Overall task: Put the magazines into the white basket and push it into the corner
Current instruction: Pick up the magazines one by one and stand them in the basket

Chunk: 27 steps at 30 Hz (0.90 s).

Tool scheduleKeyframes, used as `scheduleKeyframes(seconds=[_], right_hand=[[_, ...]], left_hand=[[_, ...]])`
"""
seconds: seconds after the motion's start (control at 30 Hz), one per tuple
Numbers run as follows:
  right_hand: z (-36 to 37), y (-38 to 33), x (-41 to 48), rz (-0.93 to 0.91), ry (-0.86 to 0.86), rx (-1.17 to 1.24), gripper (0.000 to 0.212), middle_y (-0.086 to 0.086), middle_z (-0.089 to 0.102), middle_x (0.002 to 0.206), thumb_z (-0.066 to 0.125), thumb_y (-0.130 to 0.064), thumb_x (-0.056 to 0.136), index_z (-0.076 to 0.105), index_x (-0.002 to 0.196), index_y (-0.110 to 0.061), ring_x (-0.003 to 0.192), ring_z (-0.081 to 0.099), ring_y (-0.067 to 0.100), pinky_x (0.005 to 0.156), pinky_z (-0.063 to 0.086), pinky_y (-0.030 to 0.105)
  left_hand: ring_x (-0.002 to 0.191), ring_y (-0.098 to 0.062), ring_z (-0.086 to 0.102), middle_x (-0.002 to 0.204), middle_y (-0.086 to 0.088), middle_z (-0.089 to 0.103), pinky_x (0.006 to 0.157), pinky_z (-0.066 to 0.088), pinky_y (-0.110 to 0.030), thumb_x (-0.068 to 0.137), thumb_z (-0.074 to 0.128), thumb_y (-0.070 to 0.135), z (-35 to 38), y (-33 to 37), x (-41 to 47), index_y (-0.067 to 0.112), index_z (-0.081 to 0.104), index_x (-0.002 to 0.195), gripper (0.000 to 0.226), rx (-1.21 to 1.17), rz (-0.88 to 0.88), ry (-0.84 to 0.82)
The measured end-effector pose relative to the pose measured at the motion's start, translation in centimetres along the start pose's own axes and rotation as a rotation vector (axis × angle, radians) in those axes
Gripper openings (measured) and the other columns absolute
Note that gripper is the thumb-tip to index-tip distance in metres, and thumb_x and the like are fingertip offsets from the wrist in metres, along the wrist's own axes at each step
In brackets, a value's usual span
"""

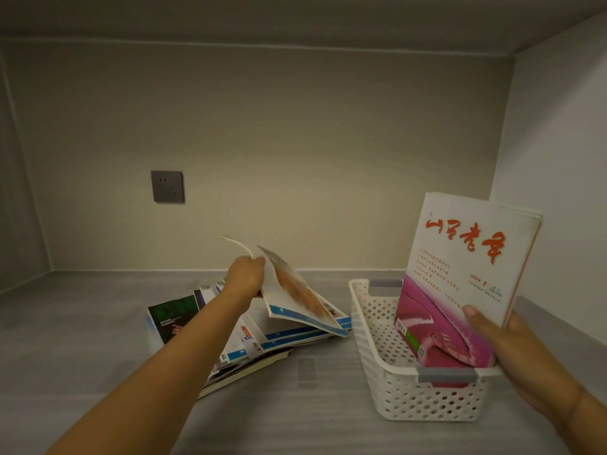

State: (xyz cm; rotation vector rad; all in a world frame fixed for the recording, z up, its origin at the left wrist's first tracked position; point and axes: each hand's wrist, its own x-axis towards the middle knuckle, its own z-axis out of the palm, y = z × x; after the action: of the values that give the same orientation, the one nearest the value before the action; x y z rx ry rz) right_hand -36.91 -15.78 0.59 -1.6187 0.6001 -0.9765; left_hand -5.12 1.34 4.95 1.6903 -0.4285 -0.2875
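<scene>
**A:** Where does the white basket (427, 402) sit?

**B:** At the lower right of the frame, on the grey desk (82, 323), near the right wall. Its long side runs away from the camera, and it has grey handles at the near and far ends.

**A:** Is anything in it?

**B:** One magazine with a red title (460, 274) and a pink lower cover. It stands upright with its bottom edge down inside the basket, and most of it rises above the rim.

**A:** What is the right hand (512, 343) doing?

**B:** It holds that magazine by the right edge. The thumb presses on the front cover and the fingers are wrapped behind it, out of sight.

**A:** And the left hand (244, 277)?

**B:** It reaches out to the middle of the frame and grips a blue-edged magazine (305, 297) by its upper part. That end is lifted, the pages sag open, and the lower end touches the pile of magazines (249, 339).

**A:** Where is the pile?

**B:** Just left of the basket, loosely fanned on the desk. A black-covered magazine (172, 318) lies at its left end.

**A:** Anything else?

**B:** A dark wall socket (167, 186) on the back wall, left of centre.
</scene>
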Motion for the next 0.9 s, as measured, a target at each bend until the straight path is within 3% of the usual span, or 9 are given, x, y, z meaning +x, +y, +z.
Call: scheduleKeyframes(seconds=[0.1, 0.2, 0.37, 0.5, 0.6, 0.73, 0.9], right_hand=[[0.0, 0.0, -0.1, -0.001, -0.006, -0.003, 0.061, 0.003, 0.058, 0.130, 0.057, -0.039, 0.075, 0.046, 0.134, -0.029, 0.114, 0.057, 0.028, 0.095, 0.046, 0.054], [-0.1, 0.0, -0.1, -0.003, -0.016, -0.010, 0.063, 0.002, 0.058, 0.130, 0.057, -0.041, 0.074, 0.045, 0.135, -0.030, 0.114, 0.058, 0.026, 0.094, 0.047, 0.052], [-0.2, 0.2, 0.0, -0.010, -0.023, -0.010, 0.062, 0.002, 0.057, 0.131, 0.057, -0.039, 0.077, 0.043, 0.136, -0.029, 0.116, 0.057, 0.026, 0.095, 0.046, 0.054], [-0.2, 0.2, 0.0, -0.014, -0.024, 0.005, 0.052, 0.002, 0.057, 0.131, 0.055, -0.030, 0.085, 0.043, 0.136, -0.028, 0.115, 0.057, 0.025, 0.095, 0.047, 0.053], [-0.2, 0.2, 0.0, -0.020, -0.025, 0.007, 0.048, 0.001, 0.058, 0.130, 0.053, -0.027, 0.088, 0.043, 0.135, -0.029, 0.114, 0.058, 0.023, 0.093, 0.048, 0.052], [-0.2, 0.2, 0.1, -0.025, -0.034, 0.005, 0.051, 0.001, 0.057, 0.130, 0.053, -0.029, 0.087, 0.042, 0.137, -0.027, 0.114, 0.058, 0.023, 0.093, 0.049, 0.049], [-0.1, 0.4, 0.1, -0.047, -0.044, 0.001, 0.055, -0.001, 0.059, 0.128, 0.055, -0.035, 0.082, 0.043, 0.136, -0.029, 0.113, 0.058, 0.021, 0.090, 0.051, 0.044]], left_hand=[[0.086, -0.026, 0.062, 0.099, -0.009, 0.062, 0.077, 0.056, -0.041, 0.102, 0.034, 0.028, 1.3, 2.0, -1.9, 0.011, 0.056, 0.107, 0.028, 0.100, 0.295, 0.103], [0.073, -0.009, 0.061, 0.090, 0.001, 0.059, 0.057, 0.055, -0.025, 0.101, 0.035, 0.031, 3.0, 3.8, -3.9, 0.015, 0.052, 0.112, 0.026, 0.082, 0.505, 0.128], [0.067, -0.005, 0.063, 0.077, 0.005, 0.058, 0.058, 0.058, -0.026, 0.101, 0.036, 0.033, 6.5, 5.7, -6.4, 0.016, 0.055, 0.104, 0.026, -0.091, 0.656, 0.101], [0.055, 0.009, 0.058, 0.065, 0.010, 0.053, 0.045, 0.044, -0.009, 0.100, 0.035, 0.033, 9.5, 5.1, -8.1, 0.017, 0.054, 0.100, 0.025, -0.132, 0.759, 0.030], [0.055, 0.005, 0.059, 0.066, 0.010, 0.054, 0.044, 0.044, -0.010, 0.100, 0.033, 0.039, 11.7, 3.7, -9.6, 0.016, 0.054, 0.109, 0.033, -0.086, 0.811, -0.062], [0.070, -0.012, 0.065, 0.083, 0.000, 0.064, 0.058, 0.057, -0.029, 0.101, 0.031, 0.036, 13.5, 0.3, -11.2, 0.019, 0.041, 0.142, 0.045, 0.169, 0.845, -0.067], [0.086, -0.018, 0.065, 0.104, -0.002, 0.066, 0.072, 0.056, -0.034, 0.102, 0.032, 0.032, 13.7, -1.3, -11.9, 0.026, 0.028, 0.148, 0.047, 0.266, 0.778, -0.042]])
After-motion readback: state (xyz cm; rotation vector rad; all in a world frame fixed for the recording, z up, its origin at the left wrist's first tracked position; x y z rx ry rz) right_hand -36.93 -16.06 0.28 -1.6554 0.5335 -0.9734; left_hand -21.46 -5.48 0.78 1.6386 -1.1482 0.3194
